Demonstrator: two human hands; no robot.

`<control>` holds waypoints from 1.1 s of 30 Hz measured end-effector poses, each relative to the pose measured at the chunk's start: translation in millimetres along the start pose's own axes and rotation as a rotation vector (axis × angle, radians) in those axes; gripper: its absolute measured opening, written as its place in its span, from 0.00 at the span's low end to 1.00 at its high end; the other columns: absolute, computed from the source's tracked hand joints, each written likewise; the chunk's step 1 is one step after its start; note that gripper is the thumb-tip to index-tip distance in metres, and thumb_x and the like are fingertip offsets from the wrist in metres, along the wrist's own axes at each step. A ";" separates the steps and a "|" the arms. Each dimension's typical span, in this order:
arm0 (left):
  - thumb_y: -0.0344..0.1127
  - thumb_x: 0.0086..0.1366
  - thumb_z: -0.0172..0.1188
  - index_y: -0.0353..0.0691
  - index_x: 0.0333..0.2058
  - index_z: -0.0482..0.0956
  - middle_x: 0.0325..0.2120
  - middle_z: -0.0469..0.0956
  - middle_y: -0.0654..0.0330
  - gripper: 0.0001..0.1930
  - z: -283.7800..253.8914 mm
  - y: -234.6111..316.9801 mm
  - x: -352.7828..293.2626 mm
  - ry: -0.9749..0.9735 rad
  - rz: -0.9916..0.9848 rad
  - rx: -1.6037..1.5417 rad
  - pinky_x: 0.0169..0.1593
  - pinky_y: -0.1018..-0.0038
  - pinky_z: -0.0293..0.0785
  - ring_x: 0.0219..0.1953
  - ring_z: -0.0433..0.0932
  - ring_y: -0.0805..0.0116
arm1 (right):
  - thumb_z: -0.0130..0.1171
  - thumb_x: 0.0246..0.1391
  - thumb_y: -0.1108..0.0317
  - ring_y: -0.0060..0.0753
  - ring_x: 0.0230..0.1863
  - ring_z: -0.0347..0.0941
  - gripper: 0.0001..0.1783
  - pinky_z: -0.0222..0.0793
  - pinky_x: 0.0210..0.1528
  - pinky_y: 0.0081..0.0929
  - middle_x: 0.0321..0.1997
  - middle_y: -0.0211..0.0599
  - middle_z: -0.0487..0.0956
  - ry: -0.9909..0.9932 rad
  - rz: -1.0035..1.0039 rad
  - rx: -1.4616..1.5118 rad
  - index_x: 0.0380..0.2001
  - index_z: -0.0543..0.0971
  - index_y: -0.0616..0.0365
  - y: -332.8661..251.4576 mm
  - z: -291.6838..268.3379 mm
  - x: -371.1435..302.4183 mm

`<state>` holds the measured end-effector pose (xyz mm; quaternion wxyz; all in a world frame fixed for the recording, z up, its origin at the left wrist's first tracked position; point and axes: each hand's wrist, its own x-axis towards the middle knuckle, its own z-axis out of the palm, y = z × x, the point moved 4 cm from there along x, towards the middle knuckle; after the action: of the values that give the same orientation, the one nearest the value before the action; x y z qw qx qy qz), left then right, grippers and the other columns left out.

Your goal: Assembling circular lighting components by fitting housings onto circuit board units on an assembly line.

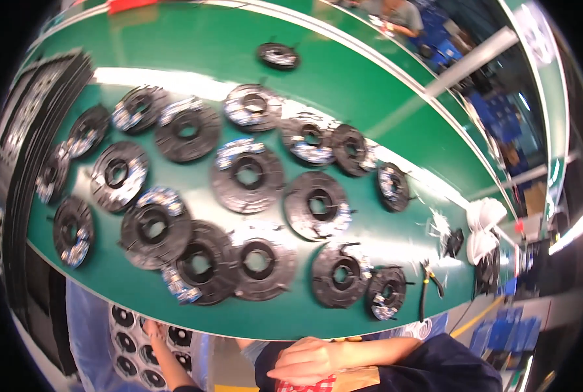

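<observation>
My left hand reaches below the table's front edge into a tray of round black parts in a blue-lined bin. It lies at the parts in the upper middle of the tray; its fingers are too small and blurred to show any grip. My right hand lies flat across my lap, fingers stretched out, over a red checked cloth. On the green table several black discs with open centres are spread, many bearing blue-and-white curved boards, such as this disc. Two discs, one a dark disc, overlap near the front.
Pliers with black and yellow handles lie at the table's right front. Beyond them are thin white strips and white rounded pieces. Black racks stand along the left side. A co-worker sits across at the far right.
</observation>
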<state>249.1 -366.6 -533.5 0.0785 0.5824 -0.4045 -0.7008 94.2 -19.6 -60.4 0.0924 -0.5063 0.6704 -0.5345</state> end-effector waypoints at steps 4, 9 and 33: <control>0.40 0.56 0.46 0.41 0.35 0.72 0.15 0.68 0.70 0.12 -15.9 98.5 -84.5 0.209 0.189 -0.127 0.08 0.87 0.47 0.08 0.54 0.84 | 0.53 0.40 0.74 0.29 0.19 0.64 0.13 0.60 0.17 0.23 0.23 0.37 0.69 0.048 -0.145 0.040 0.32 0.72 0.69 -30.6 -20.5 -10.6; 0.39 0.56 0.49 0.36 0.36 0.72 0.19 0.65 0.67 0.14 15.5 189.6 -184.8 0.405 0.621 -0.390 0.13 0.86 0.47 0.10 0.53 0.84 | 0.55 0.37 0.73 0.29 0.21 0.66 0.14 0.60 0.17 0.21 0.25 0.36 0.71 0.180 -0.175 -0.030 0.32 0.73 0.68 -48.6 -60.7 -41.6; 0.26 0.59 0.40 0.30 0.49 0.59 0.26 0.66 0.63 0.18 346.6 285.5 -549.3 -0.712 1.688 -0.067 0.21 0.86 0.49 0.16 0.53 0.82 | 0.58 0.38 0.67 0.34 0.19 0.70 0.07 0.64 0.23 0.26 0.20 0.38 0.72 1.539 0.703 -1.487 0.21 0.75 0.59 -105.8 -396.7 -378.1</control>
<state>11.0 -71.1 66.0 0.4522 -0.1595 -0.6754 -0.5603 69.5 530.5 30.7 -0.5250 0.2459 0.8064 -0.1165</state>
